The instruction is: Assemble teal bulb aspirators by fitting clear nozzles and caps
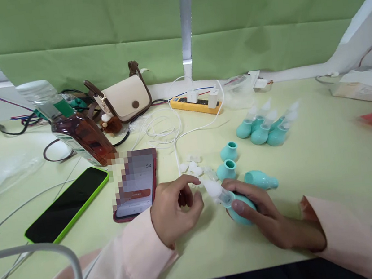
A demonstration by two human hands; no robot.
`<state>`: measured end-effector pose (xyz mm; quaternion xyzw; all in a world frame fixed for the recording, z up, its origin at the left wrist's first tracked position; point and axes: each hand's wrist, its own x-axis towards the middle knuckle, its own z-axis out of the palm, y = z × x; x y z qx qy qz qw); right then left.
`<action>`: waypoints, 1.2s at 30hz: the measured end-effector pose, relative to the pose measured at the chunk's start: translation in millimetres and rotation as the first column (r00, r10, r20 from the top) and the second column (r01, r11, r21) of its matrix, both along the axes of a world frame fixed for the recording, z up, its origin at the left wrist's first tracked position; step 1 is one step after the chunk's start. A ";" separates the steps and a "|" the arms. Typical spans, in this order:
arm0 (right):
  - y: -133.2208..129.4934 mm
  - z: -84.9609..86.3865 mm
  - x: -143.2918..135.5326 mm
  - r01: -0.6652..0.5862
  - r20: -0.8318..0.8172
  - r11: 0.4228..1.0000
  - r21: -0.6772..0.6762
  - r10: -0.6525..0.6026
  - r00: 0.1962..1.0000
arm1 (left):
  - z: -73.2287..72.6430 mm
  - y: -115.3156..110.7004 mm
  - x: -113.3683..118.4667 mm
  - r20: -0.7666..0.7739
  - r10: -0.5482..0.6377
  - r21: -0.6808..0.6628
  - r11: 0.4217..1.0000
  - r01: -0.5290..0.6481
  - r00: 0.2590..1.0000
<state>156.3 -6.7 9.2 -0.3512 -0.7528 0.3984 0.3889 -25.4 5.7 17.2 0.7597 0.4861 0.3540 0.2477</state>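
My right hand (262,211) is closed round a teal bulb nasal aspirator (239,212) with a clear neck and a frosted white tip, tilted up to the left. My left hand (177,206) is beside that tip, thumb and forefinger apart, with nothing visible between them; whether the forefinger touches the tip I cannot tell. Just beyond stand two teal bulbs (227,169) with open mouths, and another teal bulb (261,180) lies on its side. Small white and clear plastic parts (194,166) lie in a loose pile behind my left hand. Several fitted aspirators (262,129) stand grouped at the back right.
A red-cased phone (136,182) and a green-cased phone (68,203) lie left on the table (329,176). Behind them are a bottle of brown liquid (76,130), a cream handbag (127,99) and a yellow power strip (195,105) with white cables. A grey tube (70,258) curves in front.
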 end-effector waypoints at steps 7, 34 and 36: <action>2.2 3.2 -3.1 -0.106 0.147 0.991 -0.086 0.118 0.982 | 5.2 -6.3 1.0 0.346 -0.122 -0.325 0.915 0.241 0.930; -3.4 10.2 -2.8 -0.280 0.359 0.954 0.103 0.227 0.905 | -1.7 -8.1 7.0 0.457 0.102 -0.586 0.782 0.212 0.884; -3.2 10.8 -2.5 -0.301 0.352 0.944 0.138 0.237 0.905 | -2.3 -9.0 8.9 0.470 0.160 -0.605 0.775 0.185 0.868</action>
